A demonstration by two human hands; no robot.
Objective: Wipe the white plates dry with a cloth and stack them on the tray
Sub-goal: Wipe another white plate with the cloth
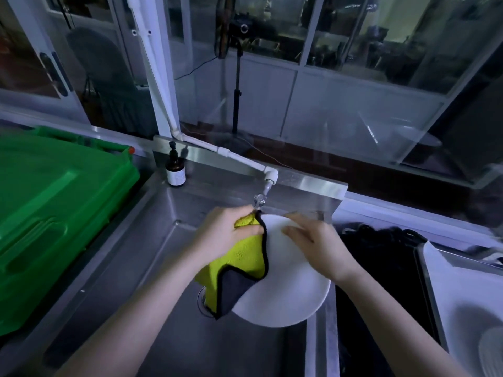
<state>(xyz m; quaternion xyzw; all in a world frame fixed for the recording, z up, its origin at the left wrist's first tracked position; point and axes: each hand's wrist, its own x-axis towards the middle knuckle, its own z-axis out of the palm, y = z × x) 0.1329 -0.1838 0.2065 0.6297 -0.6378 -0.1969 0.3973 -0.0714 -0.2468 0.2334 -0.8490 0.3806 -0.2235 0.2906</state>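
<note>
Fingers [246, 232] grip cloth [239, 258] on plate [290, 295]; tray [420, 270] seemingly holds plates [468, 297].

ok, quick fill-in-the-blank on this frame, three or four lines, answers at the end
1. The left hand grips a yellow-green ____ against the white plate.
2. The right hand lies on the plate, which is held over the steel ____.
3. The plastic bin at the left is ____.

Answers: cloth, sink, green.
</note>
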